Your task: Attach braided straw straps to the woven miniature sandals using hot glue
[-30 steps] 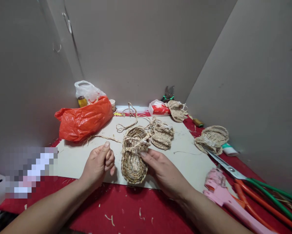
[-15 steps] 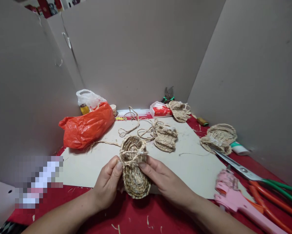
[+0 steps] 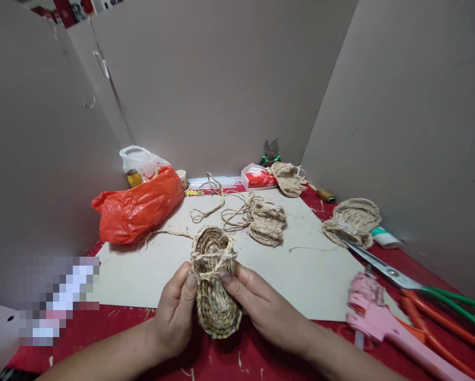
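Between my two hands is a small woven straw slipper (image 3: pixel 218 312), its oval sole of coiled braid facing me and a braided strap across its middle. My left hand (image 3: pixel 177 301) pinches its left edge near the strap, thumb on the front. On the opposite edge my right hand (image 3: pixel 257 296) grips it, thumb pressed beside the strap. The other fingers of both hands are partly hidden behind it. A loose cord (image 3: pixel 171 233) runs leftward from its top. Behind it lies another woven straw piece (image 3: pixel 267 225) with tangled straw cord (image 3: pixel 237 217).
A pale board (image 3: pixel 296 286) covers much of the red cloth (image 3: pixel 217 365). Right are scissors (image 3: pixel 394 273), a pink glue gun (image 3: pixel 374 317) and a woven slipper (image 3: pixel 352 219). An orange plastic bag (image 3: pixel 142 209) sits left. Grey panels (image 3: pixel 221 79) enclose the back and sides.
The slipper is slightly lower and tilted so more of its sole faces me. Both hands keep their grip on it. The whole view has shifted slightly.
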`<state>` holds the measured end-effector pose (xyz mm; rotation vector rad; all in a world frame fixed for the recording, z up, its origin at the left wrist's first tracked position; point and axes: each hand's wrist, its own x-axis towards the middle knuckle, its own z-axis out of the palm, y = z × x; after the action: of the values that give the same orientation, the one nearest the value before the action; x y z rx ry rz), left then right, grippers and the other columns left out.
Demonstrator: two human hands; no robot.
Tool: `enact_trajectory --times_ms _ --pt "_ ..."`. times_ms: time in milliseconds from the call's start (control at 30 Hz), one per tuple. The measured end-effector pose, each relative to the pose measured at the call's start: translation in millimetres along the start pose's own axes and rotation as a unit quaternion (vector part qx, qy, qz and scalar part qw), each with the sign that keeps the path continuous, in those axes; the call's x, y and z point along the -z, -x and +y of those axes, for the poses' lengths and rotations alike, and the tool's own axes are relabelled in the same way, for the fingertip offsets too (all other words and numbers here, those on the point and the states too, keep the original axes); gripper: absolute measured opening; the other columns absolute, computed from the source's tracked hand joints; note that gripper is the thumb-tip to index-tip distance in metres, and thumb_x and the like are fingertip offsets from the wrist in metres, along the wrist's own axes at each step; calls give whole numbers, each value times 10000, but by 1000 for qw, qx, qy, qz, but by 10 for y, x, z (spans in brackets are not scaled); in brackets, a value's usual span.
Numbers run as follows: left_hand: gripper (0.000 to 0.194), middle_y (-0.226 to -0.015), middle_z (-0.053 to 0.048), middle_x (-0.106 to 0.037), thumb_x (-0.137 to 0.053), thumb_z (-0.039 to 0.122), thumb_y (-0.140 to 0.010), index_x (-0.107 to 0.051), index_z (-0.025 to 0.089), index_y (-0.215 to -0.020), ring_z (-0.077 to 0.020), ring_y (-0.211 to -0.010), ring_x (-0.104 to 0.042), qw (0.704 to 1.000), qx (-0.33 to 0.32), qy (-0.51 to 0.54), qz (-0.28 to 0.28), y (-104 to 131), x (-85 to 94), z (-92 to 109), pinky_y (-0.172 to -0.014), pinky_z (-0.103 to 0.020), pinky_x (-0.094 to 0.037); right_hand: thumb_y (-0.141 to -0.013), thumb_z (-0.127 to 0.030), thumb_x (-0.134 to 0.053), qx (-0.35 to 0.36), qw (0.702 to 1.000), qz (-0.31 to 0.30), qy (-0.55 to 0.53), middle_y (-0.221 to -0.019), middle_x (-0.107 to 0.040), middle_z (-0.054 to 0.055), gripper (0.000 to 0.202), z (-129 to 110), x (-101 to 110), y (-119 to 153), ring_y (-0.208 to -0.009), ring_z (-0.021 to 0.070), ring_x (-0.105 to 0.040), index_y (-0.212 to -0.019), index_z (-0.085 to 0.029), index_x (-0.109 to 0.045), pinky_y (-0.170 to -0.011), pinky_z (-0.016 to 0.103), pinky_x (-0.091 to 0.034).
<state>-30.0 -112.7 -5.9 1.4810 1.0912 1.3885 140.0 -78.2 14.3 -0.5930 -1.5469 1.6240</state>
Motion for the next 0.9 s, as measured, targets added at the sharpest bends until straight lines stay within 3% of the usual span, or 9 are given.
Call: enact_trajectory --times_ms 400,500,633,700,800,900 --pt "307 -985 -41 -649 -400 362 -954 -619 239 -1131 -175 -862 -550 999 1 23 -44 14 -25 45 -870 -279 -425 -912 -409 -530 4 1000 10 5 -1134 -653 45 355 40 -49 12 -1120 232 -545 -1208 -222 -593 -1000 363 -408" --pt "274 -876 -33 -637 -428 379 -942 -624 200 -1010 -148 -746 -542 996 45 55 -52 -44 -22 70 -799 -271 -452 -917 -413 -521 -1 1000 19 -17 -1137 -650 47 354 49 -34 -6 -1098 221 -559 -1201 -211 -586 -994 360 -409" --pt "313 -578 38 -496 -408 462 -931 -521 197 -808 -95 -479 -459 976 161 125 -75 -126 -4 76 -514 -218 -424 -898 -497 -509 -33 997 47 -60 -1052 -677 65 415 47 5 -27 -1016 227 -606 -1156 -179 -577 -918 376 -464" --pt "345 -542 52 -457 -373 494 -932 -491 199 -801 -86 -441 -430 973 167 142 -74 -168 15 81 -470 -208 -410 -885 -548 -490 -47 994 73 -60 -993 -689 70 453 56 45 -43 -967 227 -625 -1114 -165 -569 -873 373 -487" --pt "298 -553 63 -469 -422 478 -920 -515 196 -897 -71 -425 -384 984 127 125 -23 -241 57 98 -486 -220 -454 -918 -553 -392 -64 989 116 64 -941 -685 74 447 115 140 -99 -896 202 -638 -1023 -151 -555 -804 323 -505" --pt "266 -537 81 -459 -555 433 -866 -539 191 -976 -60 -414 -357 989 102 100 37 -317 103 101 -476 -204 -451 -938 -511 -312 -116 955 118 247 -721 -663 42 441 211 258 -175 -630 171 -627 -856 -155 -560 -576 273 -495"
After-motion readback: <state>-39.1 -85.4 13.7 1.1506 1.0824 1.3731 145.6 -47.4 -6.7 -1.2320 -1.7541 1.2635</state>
